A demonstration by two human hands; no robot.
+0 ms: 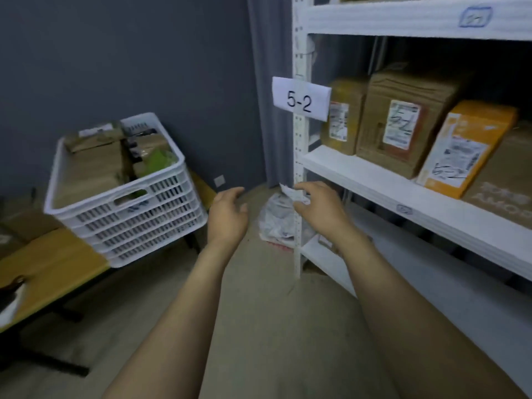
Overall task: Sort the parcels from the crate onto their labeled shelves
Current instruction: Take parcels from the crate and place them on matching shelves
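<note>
The parcel, a crumpled white bag, hangs at the middle of the frame, below and to the left of the right hand, which pinches its upper corner between thumb and fingers. The bag hangs just left of the shelf unit's white post, part of it behind the post, low against the floor. The left hand hovers just left of the bag, apart from it, with its fingers loosely spread and holding nothing. On the post above the hands a white sign reads "5-2". To the right, the shelf carries brown and orange boxes standing side by side, two of them with "5-2" handwritten on their labels. At the left of the frame the white crate sits on a wooden table, filled with brown packages.
</note>
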